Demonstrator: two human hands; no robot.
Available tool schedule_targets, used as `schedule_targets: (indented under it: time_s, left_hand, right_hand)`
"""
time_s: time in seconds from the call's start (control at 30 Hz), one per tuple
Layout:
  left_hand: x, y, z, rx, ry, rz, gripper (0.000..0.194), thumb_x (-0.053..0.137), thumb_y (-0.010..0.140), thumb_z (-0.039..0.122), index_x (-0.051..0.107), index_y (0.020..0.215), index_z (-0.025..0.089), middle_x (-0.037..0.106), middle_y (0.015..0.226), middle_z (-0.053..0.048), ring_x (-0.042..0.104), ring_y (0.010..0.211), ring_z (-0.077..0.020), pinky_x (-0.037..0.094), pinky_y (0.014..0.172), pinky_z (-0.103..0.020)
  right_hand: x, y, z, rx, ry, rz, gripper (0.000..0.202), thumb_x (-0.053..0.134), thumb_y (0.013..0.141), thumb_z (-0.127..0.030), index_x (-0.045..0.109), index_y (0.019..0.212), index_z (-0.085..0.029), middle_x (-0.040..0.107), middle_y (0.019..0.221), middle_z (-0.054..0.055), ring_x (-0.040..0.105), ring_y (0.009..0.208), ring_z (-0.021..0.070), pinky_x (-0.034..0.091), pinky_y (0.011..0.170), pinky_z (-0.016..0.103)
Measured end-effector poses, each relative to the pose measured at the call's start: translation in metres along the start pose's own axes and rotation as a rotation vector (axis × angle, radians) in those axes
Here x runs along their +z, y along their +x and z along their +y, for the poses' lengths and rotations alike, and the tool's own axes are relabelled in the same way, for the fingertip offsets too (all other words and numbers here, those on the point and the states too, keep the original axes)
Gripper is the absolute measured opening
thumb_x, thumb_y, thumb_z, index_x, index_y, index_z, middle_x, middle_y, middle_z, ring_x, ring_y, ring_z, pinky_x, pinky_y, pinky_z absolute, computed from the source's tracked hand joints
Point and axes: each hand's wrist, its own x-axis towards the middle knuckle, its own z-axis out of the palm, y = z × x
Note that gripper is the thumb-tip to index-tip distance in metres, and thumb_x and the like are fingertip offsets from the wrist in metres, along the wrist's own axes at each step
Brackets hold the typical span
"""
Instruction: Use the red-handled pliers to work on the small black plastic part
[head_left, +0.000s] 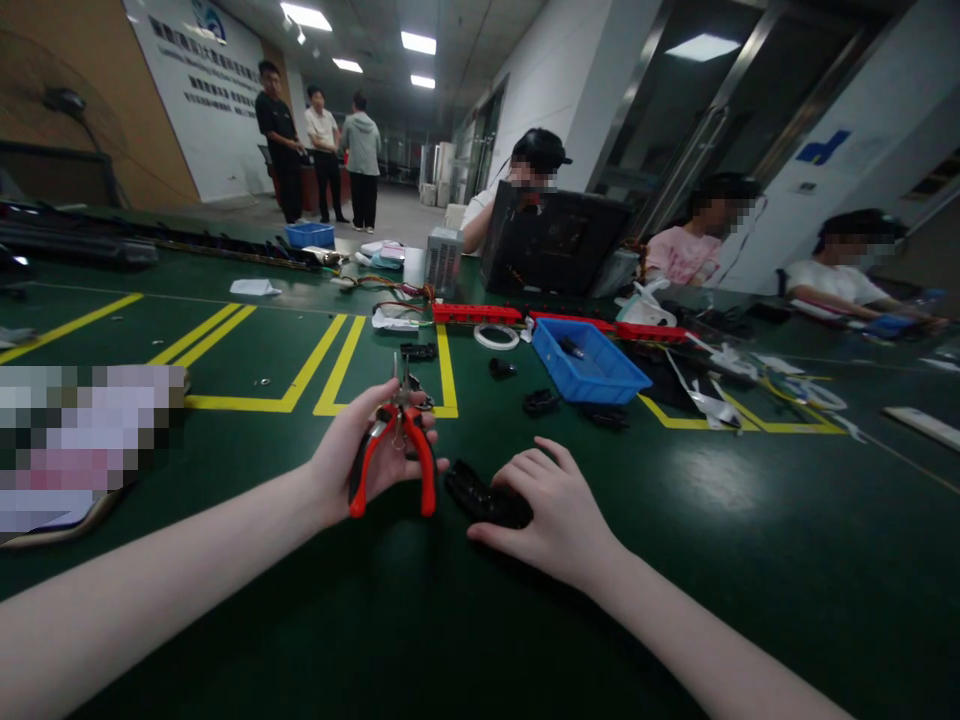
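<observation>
Head view showed the left hand (386, 440) gripping pliers (425, 468), handles spread, and the right hand (566, 500) closed around a black plastic piece (471, 490) at the near side of the desk (772, 530). Open surface ran from there rightward; toward the far edge, a blue bin (611, 386) held a dark object (571, 347) (too dim to name).

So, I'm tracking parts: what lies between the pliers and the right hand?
In the head view, a black part, partly covered by the right hand.
</observation>
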Motion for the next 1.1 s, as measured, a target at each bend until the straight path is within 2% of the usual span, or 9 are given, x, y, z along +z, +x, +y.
schedule_targets:
  time_s: [0.07,0.17,0.23,0.3,0.4,0.6,0.83,0.97,1.1]
  left_hand:
    - [-0.004,0.003,-0.007,-0.035,0.07,-0.006,0.025,0.058,0.086,0.032,0.058,0.104,0.015,0.06,0.079,-0.004,0.061,0.07,-0.0178,0.055,0.07,-0.038]
    - [-0.009,0.006,-0.013,0.063,0.262,-0.057,0.032,0.061,0.075,0.015,0.055,0.107,0.016,0.056,0.077,0.0,0.055,0.068,-0.0133,0.05,0.068,-0.029]
    - [-0.01,0.006,-0.013,0.162,0.409,-0.096,0.037,0.058,0.071,0.009,0.054,0.106,0.017,0.053,0.075,0.003,0.052,0.065,-0.0116,0.046,0.063,-0.025]
    - [-0.01,0.004,-0.01,0.261,0.554,-0.126,0.036,0.055,0.072,0.01,0.053,0.107,0.019,0.051,0.073,0.003,0.049,0.064,-0.012,0.044,0.061,-0.025]
    - [-0.009,-0.003,-0.005,0.392,0.808,-0.18,0.035,0.053,0.078,0.013,0.052,0.111,0.021,0.053,0.079,0.002,0.052,0.071,-0.014,0.045,0.065,-0.026]
    - [-0.028,0.002,-0.01,0.68,1.022,-0.209,0.036,0.05,0.082,0.011,0.05,0.116,0.021,0.056,0.092,-0.002,0.056,0.083,-0.0162,0.049,0.077,-0.032]
    - [-0.042,0.014,-0.014,0.548,1.085,-0.294,0.046,0.054,0.081,0.016,0.045,0.126,0.023,0.058,0.105,-0.006,0.057,0.103,-0.0226,0.046,0.094,-0.044]
    - [-0.038,0.014,-0.016,0.436,1.254,-0.288,0.046,0.06,0.079,0.021,0.047,0.123,0.023,0.058,0.112,-0.007,0.056,0.108,-0.025,0.045,0.096,-0.046]
    - [-0.037,0.018,-0.019,0.49,1.524,-0.3,0.038,0.066,0.071,0.02,0.056,0.107,0.021,0.058,0.11,-0.006,0.056,0.102,-0.0249,0.046,0.093,-0.044]
  right_hand:
    - [-0.003,0.0,0.003,-0.03,-0.03,-0.004,0.037,0.066,0.08,-0.056,0.064,0.089,-0.019,0.067,0.088,0.005,0.063,0.089,0.0232,0.03,0.108,0.055]
    - [-0.007,0.005,0.012,-0.124,0.03,-0.047,0.021,0.049,0.094,-0.024,0.06,0.111,-0.019,0.066,0.109,0.008,0.061,0.099,0.0204,0.044,0.097,0.043]
    - [-0.006,0.01,0.017,-0.216,0.053,-0.096,0.038,0.04,0.09,-0.006,0.054,0.122,-0.02,0.059,0.128,0.009,0.059,0.108,0.0186,0.047,0.092,0.037]
    - [-0.003,0.015,0.02,-0.314,-0.004,-0.145,0.052,0.04,0.085,0.0,0.05,0.131,-0.022,0.05,0.142,0.008,0.055,0.116,0.0201,0.047,0.093,0.038]
    - [0.0,0.02,0.021,-0.413,-0.128,-0.204,0.058,0.044,0.085,-0.002,0.045,0.139,-0.025,0.043,0.149,0.008,0.055,0.116,0.0239,0.046,0.093,0.043]
    - [-0.004,0.015,0.027,-0.374,-0.125,-0.15,0.038,0.049,0.093,-0.018,0.054,0.131,-0.021,0.063,0.122,0.01,0.057,0.11,0.023,0.042,0.094,0.044]
    - [-0.002,0.002,0.032,-0.363,-0.099,-0.023,0.02,0.056,0.092,-0.029,0.063,0.107,-0.018,0.063,0.121,0.011,0.059,0.108,0.0229,0.042,0.094,0.043]
    - [0.003,0.002,0.033,-0.37,-0.048,-0.002,0.007,0.057,0.09,-0.024,0.063,0.092,-0.019,0.068,0.106,0.007,0.062,0.096,0.0193,0.043,0.09,0.04]
    - [0.004,0.001,0.034,-0.304,0.011,0.006,0.006,0.06,0.088,-0.025,0.059,0.088,-0.019,0.069,0.096,0.005,0.062,0.09,0.0185,0.042,0.088,0.038]
